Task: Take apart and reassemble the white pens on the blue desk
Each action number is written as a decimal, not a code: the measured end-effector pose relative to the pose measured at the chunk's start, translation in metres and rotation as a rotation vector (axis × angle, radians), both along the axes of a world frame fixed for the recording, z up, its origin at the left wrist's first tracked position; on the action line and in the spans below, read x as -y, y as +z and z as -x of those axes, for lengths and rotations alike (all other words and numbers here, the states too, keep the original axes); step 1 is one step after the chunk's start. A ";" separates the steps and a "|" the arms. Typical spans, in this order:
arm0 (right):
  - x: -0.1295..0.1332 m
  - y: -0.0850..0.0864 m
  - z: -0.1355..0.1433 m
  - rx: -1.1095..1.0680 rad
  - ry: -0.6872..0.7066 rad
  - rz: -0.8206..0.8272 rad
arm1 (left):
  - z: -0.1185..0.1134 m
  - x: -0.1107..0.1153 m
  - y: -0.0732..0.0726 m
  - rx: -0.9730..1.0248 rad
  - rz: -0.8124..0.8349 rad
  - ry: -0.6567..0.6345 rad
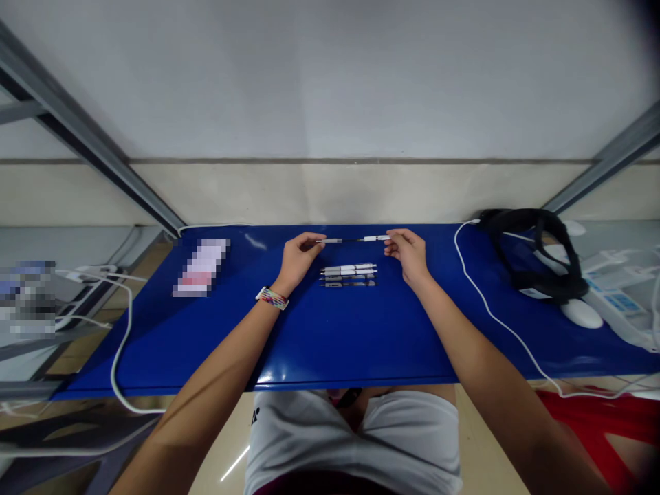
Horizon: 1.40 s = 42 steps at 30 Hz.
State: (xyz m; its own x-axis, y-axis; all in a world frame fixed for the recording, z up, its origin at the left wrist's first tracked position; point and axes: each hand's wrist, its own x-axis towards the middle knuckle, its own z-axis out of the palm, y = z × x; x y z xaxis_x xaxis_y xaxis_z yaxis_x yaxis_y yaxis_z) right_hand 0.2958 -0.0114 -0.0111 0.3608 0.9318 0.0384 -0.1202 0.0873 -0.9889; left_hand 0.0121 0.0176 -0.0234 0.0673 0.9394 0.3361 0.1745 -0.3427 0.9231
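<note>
- From my end, I read the step in hand as work on one pen's parts: the pen (376,238) is stretched level between both hands, above the blue tabletop (320,337), toward its far side.
- Left hand (299,261): thumb and fingertips pinched on the pen's grey end (333,240).
- Right hand (407,256): fingertips pinched on its white barrel, at the outer end; other fingers loosely curled.
- A thin dark middle (353,240) joins the two. Too small on my feed to tell whether it is a bare refill, or whether parts are coming off or going on.
- Either way, I judge the next move calls for keeping both ends in line and a light pinch, so nothing slim drops.
- Row of pens (348,269) lies side by side just nearer the body, between the wrists; low hands would brush it.
- Wall (330,196) stands close behind the far edge: little reach that way.
- Broad blue stretch from the row to the front edge gives me the best room.
- Sideways limits: blurred flat item (199,268) at left; white cable (489,311) and black headset (554,285) at right.
</note>
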 end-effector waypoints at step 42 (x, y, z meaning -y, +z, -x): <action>0.007 -0.001 0.014 -0.017 0.236 -0.030 | -0.004 0.013 0.015 -0.228 0.023 -0.136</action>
